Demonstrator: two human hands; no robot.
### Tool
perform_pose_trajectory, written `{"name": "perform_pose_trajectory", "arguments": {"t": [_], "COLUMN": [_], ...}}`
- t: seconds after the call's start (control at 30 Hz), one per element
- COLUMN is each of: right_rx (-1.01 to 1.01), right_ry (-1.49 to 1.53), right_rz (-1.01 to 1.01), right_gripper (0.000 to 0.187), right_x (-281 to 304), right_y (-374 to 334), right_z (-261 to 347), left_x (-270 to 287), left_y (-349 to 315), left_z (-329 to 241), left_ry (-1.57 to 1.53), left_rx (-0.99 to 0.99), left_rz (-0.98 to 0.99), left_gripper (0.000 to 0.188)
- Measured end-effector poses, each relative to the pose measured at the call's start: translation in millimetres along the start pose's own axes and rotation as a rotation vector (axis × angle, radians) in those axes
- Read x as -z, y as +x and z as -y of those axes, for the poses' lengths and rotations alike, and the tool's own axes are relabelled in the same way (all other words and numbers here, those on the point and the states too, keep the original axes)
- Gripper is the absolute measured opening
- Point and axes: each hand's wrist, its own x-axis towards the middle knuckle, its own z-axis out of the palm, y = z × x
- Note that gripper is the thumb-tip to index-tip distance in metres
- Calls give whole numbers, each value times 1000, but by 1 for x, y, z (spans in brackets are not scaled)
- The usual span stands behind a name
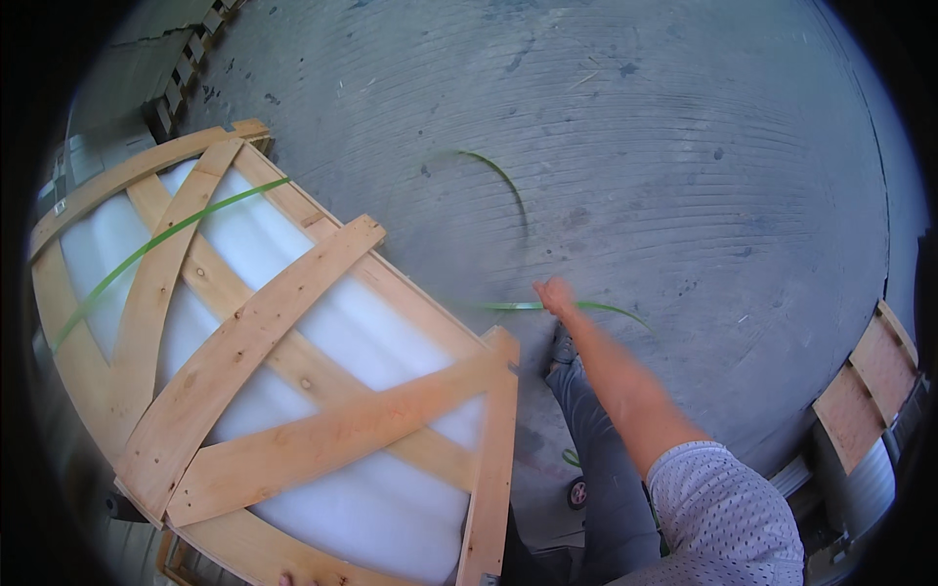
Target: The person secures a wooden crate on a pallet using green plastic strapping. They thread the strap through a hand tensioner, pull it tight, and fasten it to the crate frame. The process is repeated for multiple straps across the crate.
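Observation:
Out to the right of a wooden crate (264,337), my right hand (554,295) is closed round a green strap (611,310). The strap sticks out on both sides of the fist, and another stretch of it curves above the floor farther off. A green band (147,246) also lies across the far end of the crate; whether it is the same length, I cannot tell. The crate has pale slats, some set diagonally, over white wrapped contents (362,317). At the lower edge, only a sliver of what seems my left hand (285,580) shows against the crate's near board; its fingers are hidden.
Grooved concrete floor (684,195) stretches ahead and to the right. A small wheel (577,492) sits beside my leg, with a bit of green strap above it. Wooden boards (865,391) and a pale rounded object (868,483) stand at right. A striped edge (186,70) runs at far left.

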Motion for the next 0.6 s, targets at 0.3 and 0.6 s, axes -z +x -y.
{"name": "perform_pose_trajectory", "arguments": {"t": [0.3,0.6], "right_rx": [-108,39], "right_ry": [-62,189], "right_rz": [86,-64], "right_gripper": [48,34], "right_x": [-20,25], "right_y": [91,81], "right_z": [12,85], "left_x": [30,38], "left_y": [2,1], "left_z": [33,14], "left_ry": [661,653], "left_rx": [-525,-491], "left_rz": [149,168], "left_gripper": [54,54]}}
